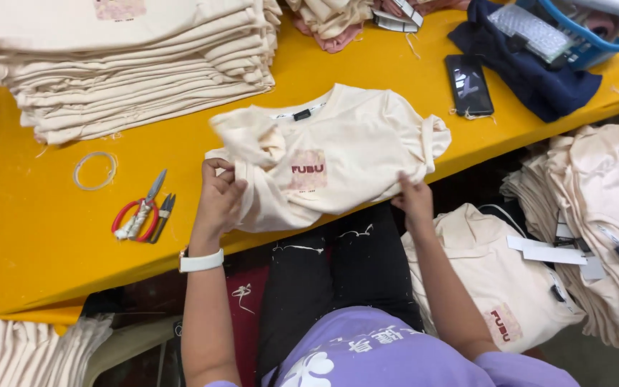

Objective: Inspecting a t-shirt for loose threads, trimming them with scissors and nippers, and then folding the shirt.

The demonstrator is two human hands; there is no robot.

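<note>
At the bench's near edge, the cream T-shirt [338,161] is pinched by closed left hand [218,201] and right hand [415,197]; fabric should be kept taut.

Bare yellow table [51,236] to your left, broken only by the red-handled scissors [140,212] and a loose ring [95,170] near them. Beyond that, the tall stack of folded shirts [130,64] walls off the far left. Open strip between the stack and the phone [469,84]. Far right is blocked by dark cloth [531,75] and a blue basket [596,39]. Shirt piles [603,215] crowd below the table's right edge.
</note>
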